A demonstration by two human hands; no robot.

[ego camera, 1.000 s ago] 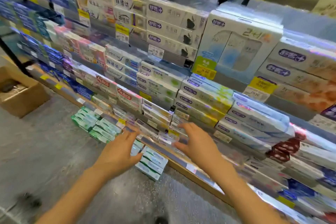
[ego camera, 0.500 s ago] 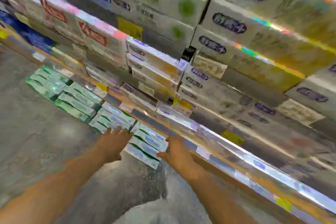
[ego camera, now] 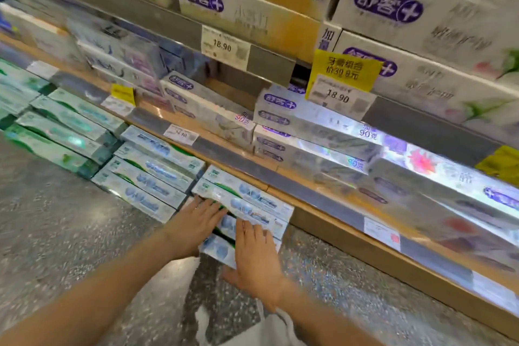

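Our left hand (ego camera: 196, 222) lies flat, fingers straight, against the left end of the toothpaste boxes (ego camera: 247, 194), which are stacked on the floor (ego camera: 70, 233) just before the front edge of the bottom shelf (ego camera: 337, 236). Our right hand (ego camera: 258, 255) rests flat on top, thumb at the near side. We should square the stack between both palms before lifting, since these slim, glossy cardboard cartons would likely slide on one another.

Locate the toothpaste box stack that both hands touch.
Head view, low centre: the toothpaste box stack lies on the floor before the bottom shelf, right of a matching stack, under the left hand and right hand.
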